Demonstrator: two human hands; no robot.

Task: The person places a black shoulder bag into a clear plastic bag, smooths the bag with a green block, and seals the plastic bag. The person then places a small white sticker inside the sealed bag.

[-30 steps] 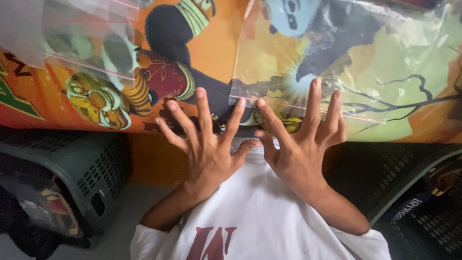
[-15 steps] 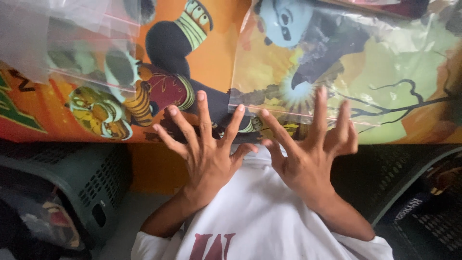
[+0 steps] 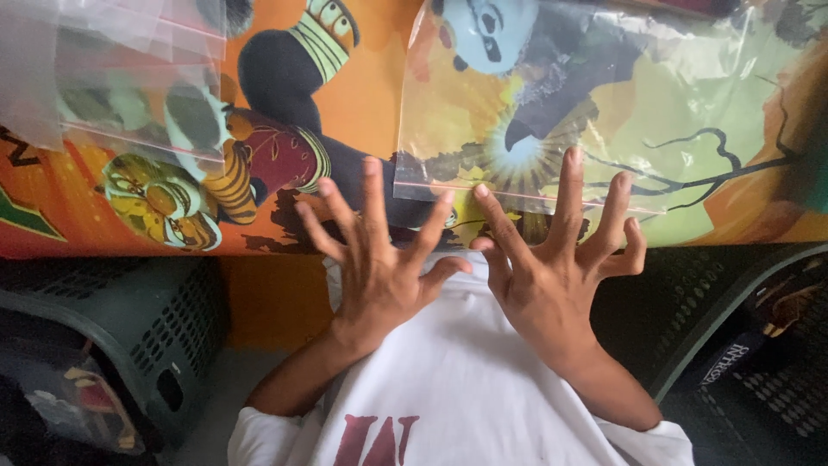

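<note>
Both hands have barely moved: the left hand (image 3: 379, 267) and right hand (image 3: 552, 276) stay spread and empty, fingertips just short of the clear plastic bag (image 3: 604, 112) lying ahead on the tabletop (image 3: 362, 95).

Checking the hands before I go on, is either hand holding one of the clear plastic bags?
No, left hand and right hand are spread open, gripping nothing.

Glossy clear plastic bag (image 3: 552, 112); perforated plastic basket (image 3: 129, 328)

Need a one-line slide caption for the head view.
Left hand and right hand spread, empty, at the edge of a clear zip bag on a cartoon-print table cover.
</note>
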